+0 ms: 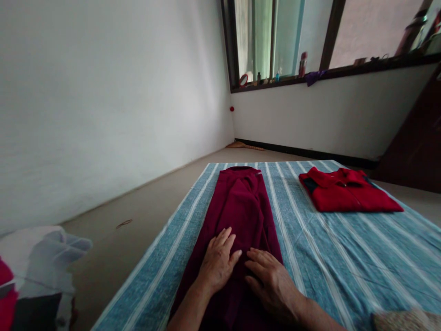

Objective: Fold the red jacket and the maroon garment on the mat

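1. Maroon garment (241, 207): lay folded into a long narrow strip on the striped blue cloth (310, 257), directly under and ahead of both hands.
2. Left hand (217, 263): rested palm down on the near part of the garment, fingers spread flat, grasping nothing.
3. Right hand (270, 280): lay flat beside the left, fingertips nearly meeting it, pressing the fabric, also not closed on anything.
4. Red folded shirt (346, 189): sat on the same cloth, far right, well apart from the hands.
5. Pile of clothes (37, 271): lay on the floor at the near left.
6. Nothing lay between hands and garment.
7. Orientation: the garment's long axis ran straight away from the person, toward the window wall (327, 115).
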A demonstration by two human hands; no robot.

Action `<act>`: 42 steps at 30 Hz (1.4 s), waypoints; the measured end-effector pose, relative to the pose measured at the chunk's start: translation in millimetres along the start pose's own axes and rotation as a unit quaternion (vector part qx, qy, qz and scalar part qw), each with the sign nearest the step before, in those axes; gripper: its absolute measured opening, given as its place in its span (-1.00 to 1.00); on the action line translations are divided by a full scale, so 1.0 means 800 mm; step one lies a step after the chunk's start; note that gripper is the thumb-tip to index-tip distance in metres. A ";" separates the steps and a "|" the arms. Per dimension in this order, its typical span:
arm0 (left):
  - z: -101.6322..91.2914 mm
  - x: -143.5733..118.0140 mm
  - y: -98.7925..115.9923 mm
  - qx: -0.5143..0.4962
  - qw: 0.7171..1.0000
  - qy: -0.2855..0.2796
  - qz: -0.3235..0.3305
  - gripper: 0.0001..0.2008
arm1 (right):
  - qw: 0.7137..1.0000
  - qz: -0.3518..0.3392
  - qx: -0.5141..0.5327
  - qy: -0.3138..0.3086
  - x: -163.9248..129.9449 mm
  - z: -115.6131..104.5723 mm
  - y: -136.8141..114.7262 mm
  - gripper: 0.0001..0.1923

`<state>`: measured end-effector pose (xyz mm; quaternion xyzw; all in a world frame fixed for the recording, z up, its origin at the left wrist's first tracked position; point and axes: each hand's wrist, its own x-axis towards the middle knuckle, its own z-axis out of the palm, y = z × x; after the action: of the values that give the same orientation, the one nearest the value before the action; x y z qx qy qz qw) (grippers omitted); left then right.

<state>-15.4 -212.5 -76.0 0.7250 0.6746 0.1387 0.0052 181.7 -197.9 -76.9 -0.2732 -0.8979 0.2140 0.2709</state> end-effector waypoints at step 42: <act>-0.006 0.000 0.005 -0.013 1.000 -0.013 -0.012 -0.58 | 1.000 -0.019 -0.012 0.016 -0.002 0.001 0.003 -0.74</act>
<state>-12.4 -214.1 -70.7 0.7186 0.6812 0.1376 0.0248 183.2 -197.6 -79.4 -0.2628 -0.9010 0.1933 0.2859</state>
